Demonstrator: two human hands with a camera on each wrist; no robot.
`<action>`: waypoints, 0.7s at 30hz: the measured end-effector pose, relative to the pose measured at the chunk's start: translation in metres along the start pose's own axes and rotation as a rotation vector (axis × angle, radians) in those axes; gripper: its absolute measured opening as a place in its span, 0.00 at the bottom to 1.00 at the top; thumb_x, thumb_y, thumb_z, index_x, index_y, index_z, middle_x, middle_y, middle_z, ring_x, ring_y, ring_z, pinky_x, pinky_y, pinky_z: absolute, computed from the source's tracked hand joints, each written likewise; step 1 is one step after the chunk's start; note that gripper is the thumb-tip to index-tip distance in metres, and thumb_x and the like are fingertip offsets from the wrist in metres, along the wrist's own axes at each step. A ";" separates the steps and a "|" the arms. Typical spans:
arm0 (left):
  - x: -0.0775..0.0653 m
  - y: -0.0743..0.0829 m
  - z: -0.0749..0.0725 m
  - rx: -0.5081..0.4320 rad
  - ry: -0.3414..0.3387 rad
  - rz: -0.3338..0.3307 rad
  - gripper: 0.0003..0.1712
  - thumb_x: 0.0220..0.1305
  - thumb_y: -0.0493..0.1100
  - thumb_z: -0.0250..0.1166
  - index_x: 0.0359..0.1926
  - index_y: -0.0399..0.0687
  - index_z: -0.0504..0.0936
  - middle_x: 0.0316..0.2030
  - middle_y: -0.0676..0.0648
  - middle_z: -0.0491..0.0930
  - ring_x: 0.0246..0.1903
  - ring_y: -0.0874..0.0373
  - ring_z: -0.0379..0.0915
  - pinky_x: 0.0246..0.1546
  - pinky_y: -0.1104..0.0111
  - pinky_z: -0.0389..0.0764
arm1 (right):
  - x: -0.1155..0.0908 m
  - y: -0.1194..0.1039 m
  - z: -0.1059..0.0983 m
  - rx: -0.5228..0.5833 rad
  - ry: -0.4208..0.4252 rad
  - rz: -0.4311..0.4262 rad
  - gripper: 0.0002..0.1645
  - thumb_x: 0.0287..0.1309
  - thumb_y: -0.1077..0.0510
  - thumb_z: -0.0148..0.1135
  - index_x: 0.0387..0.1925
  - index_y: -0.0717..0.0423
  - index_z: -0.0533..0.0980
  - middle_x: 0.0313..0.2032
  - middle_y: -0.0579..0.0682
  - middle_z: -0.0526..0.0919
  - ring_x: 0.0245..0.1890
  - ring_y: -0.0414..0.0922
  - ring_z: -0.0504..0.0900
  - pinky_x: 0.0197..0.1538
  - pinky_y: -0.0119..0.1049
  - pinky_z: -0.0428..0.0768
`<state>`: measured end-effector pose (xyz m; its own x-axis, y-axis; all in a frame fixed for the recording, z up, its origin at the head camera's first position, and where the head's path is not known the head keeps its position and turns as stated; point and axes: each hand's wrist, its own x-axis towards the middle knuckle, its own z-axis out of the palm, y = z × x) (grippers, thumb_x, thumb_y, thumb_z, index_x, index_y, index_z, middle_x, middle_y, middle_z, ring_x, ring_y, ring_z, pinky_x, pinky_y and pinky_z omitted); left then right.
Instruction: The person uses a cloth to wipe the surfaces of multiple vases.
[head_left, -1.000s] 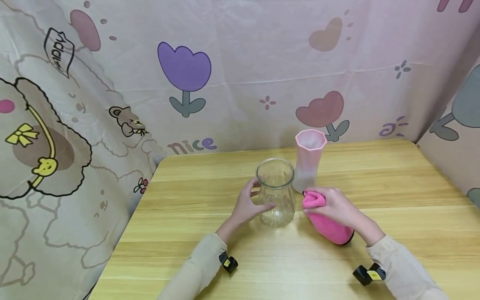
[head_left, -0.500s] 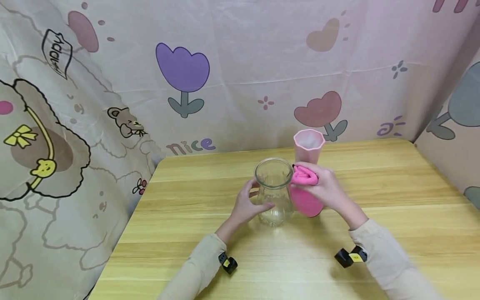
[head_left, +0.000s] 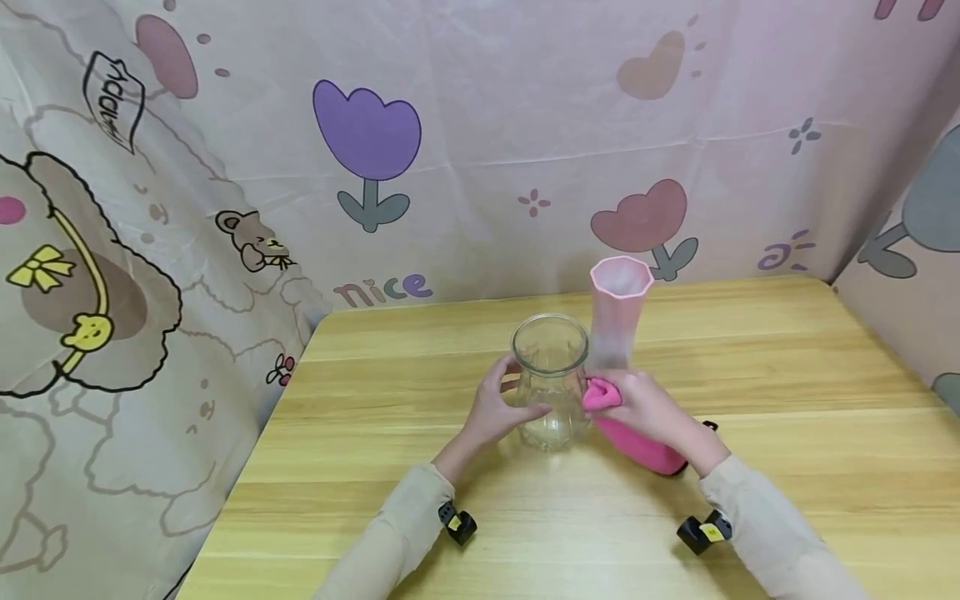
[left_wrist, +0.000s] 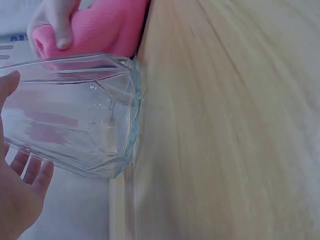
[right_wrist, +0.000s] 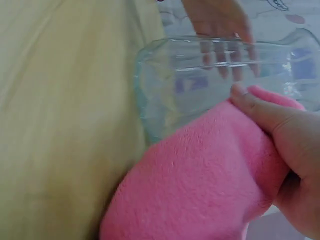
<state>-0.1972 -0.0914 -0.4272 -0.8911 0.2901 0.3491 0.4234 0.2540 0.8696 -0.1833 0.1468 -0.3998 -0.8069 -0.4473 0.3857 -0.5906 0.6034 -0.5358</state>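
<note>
A clear glass vase with a wide round rim stands upright on the wooden table. My left hand holds its left side, thumb across the front and fingers round the back. In my right hand is a bunched pink cloth, pinched near its top, its lower part hanging down to the table. The cloth is at the vase's right side; in the right wrist view the folded cloth overlaps the glass wall. Faceted sides and a thick base of the vase show in the left wrist view.
A tall pink-to-white vase stands just behind the glass one, its lower part hidden by my right hand. The wooden table meets a patterned fabric backdrop at the back. More fabric hangs at the left and right.
My right hand with the pink cloth rises up along the glass vase's right side, then comes back down and stays nearer to it than at first. My left hand keeps its place.
</note>
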 end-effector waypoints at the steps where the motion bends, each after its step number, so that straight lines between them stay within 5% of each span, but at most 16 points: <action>1: 0.000 0.000 0.000 0.000 0.000 -0.002 0.44 0.39 0.41 0.76 0.59 0.47 0.65 0.52 0.44 0.70 0.51 0.48 0.65 0.51 0.64 0.74 | 0.001 -0.001 -0.002 0.020 0.020 -0.005 0.24 0.41 0.59 0.72 0.42 0.64 0.76 0.33 0.53 0.82 0.35 0.48 0.81 0.38 0.41 0.81; 6: 0.000 0.006 0.001 -0.003 0.002 -0.034 0.44 0.39 0.39 0.75 0.60 0.45 0.65 0.53 0.43 0.70 0.52 0.50 0.65 0.52 0.62 0.73 | 0.008 -0.009 -0.009 0.103 0.139 -0.057 0.22 0.39 0.60 0.72 0.40 0.61 0.77 0.34 0.53 0.83 0.35 0.49 0.81 0.38 0.41 0.81; 15: -0.005 0.039 -0.003 0.002 -0.003 -0.031 0.41 0.41 0.34 0.73 0.58 0.35 0.64 0.51 0.37 0.70 0.51 0.44 0.65 0.53 0.56 0.72 | -0.002 0.004 0.003 -0.017 -0.089 0.035 0.17 0.43 0.55 0.70 0.36 0.56 0.76 0.29 0.45 0.80 0.31 0.43 0.80 0.36 0.37 0.80; 21: -0.004 0.039 -0.004 -0.015 -0.006 -0.044 0.42 0.41 0.34 0.73 0.58 0.35 0.64 0.52 0.38 0.69 0.52 0.44 0.64 0.53 0.57 0.72 | 0.000 0.001 -0.005 0.061 0.020 -0.014 0.24 0.42 0.57 0.71 0.43 0.63 0.76 0.34 0.54 0.83 0.36 0.50 0.81 0.38 0.43 0.81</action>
<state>-0.1776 -0.0865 -0.3938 -0.9078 0.2848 0.3080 0.3811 0.2532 0.8892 -0.1843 0.1510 -0.3963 -0.7991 -0.4415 0.4081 -0.6006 0.5553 -0.5752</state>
